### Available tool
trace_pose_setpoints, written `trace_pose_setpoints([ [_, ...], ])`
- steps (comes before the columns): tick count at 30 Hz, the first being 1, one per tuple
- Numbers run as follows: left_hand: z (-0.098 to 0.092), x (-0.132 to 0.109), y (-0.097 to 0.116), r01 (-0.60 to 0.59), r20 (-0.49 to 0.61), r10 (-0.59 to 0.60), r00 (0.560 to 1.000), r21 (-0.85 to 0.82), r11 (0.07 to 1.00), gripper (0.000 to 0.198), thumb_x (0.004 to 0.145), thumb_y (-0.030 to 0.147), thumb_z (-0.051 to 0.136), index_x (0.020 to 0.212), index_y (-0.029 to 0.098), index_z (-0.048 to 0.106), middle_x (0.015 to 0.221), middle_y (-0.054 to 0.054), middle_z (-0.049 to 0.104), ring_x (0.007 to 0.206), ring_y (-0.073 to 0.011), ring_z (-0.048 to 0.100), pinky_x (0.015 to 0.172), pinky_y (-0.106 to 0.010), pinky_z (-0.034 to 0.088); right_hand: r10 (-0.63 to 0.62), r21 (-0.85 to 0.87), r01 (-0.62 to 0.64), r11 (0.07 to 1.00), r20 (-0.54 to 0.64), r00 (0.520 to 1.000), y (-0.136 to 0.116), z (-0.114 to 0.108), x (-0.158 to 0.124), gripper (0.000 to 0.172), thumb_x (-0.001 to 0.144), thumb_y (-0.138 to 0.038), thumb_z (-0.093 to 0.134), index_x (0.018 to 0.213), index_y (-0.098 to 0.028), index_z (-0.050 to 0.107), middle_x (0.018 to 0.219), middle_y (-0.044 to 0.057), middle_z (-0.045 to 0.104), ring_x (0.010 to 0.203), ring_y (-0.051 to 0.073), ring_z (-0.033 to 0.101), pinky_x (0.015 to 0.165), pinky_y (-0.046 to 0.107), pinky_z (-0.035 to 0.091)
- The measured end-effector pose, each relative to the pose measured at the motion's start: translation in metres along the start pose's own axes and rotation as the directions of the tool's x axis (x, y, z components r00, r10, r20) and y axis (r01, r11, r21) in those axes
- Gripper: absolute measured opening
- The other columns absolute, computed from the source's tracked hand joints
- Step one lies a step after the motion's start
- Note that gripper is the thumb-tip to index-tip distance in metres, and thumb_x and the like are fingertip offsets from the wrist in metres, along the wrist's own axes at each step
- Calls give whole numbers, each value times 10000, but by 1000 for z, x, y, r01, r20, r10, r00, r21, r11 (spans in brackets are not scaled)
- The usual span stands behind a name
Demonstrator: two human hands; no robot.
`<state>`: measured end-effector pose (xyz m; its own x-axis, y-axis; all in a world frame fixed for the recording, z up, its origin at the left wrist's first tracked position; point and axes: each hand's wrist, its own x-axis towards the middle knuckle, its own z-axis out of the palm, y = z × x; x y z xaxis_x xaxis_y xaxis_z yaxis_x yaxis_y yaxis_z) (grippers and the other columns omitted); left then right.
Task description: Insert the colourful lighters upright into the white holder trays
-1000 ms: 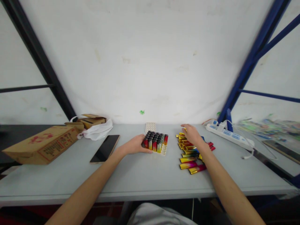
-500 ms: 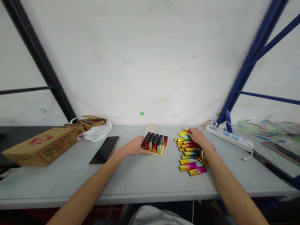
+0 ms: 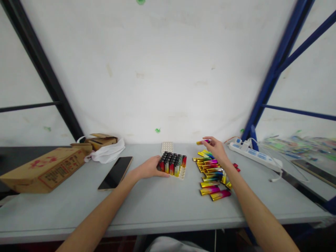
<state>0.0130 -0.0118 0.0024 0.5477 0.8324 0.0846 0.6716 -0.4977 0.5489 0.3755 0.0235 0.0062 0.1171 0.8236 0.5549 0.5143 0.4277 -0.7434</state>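
Note:
My left hand [image 3: 151,167] is curled round the left end of a block of upright shiny tubes [image 3: 172,163] with dark tops, its thumb along the front. They look like lighters and stand in a cream tray with holes [image 3: 181,173], whose right end shows open holes. My right hand [image 3: 214,147] pinches one gold-and-magenta tube [image 3: 203,142], held level above the table. Below that hand lies a loose pile of similar metallic tubes [image 3: 211,171], gold with magenta, red or blue. Part of the pile is hidden by my right forearm.
A second holed tray [image 3: 167,146] lies behind the block. To the left are a phone [image 3: 116,173], a white plastic bag [image 3: 108,152] and a cardboard box [image 3: 47,168]. A white power strip [image 3: 254,154] with cables lies at the right, near a blue frame post [image 3: 267,87].
My right hand has risen from the back of the pile with one tube pinched in its fingers. The left hand stays at the block of tubes. The view has shifted slightly.

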Motion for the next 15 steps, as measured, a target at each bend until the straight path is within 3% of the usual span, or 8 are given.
trace_pose_setpoints([
  [3,1,0,-1,-25,-17,25,1000,17,1000,770,628,687,817,1185,181,656,1179,-90,718,1064,-332,647,969,-399,496,56,259,-72,963,68,996,-17,14,-7,448,843,-626,673,755,-190,616,628,-24,546,616,138,487,593,258,418],
  [6,2,0,-3,-49,-20,49,999,6,999,779,640,694,810,1200,175,656,1194,-89,712,1059,-325,651,969,-397,502,106,513,-204,834,215,971,-33,28,-17,467,857,-666,642,818,-207,566,779,-7,605,683,136,569,643,265,494],
  [8,3,1,-4,-54,-23,54,998,0,999,786,641,695,811,1205,168,661,1203,-95,708,1059,-325,653,968,-395,505,100,612,-296,733,334,937,-43,35,-24,451,860,-667,642,894,-231,535,791,-25,604,604,117,552,594,267,502],
  [12,3,1,-5,-64,-35,63,997,-13,998,771,636,678,823,1205,180,671,1201,-92,713,1082,-333,648,958,-386,509,56,652,-367,663,446,893,-57,47,-35,419,870,-639,658,959,-250,531,610,-100,393,446,67,314,428,181,294],
  [15,3,1,-6,-55,-41,54,998,-13,998,770,619,676,829,1189,180,676,1170,-88,725,1070,-338,654,949,-387,507,110,626,-443,642,496,861,-62,54,-39,531,851,-729,598,773,-215,490,575,-99,285,443,56,218,416,179,181],
])
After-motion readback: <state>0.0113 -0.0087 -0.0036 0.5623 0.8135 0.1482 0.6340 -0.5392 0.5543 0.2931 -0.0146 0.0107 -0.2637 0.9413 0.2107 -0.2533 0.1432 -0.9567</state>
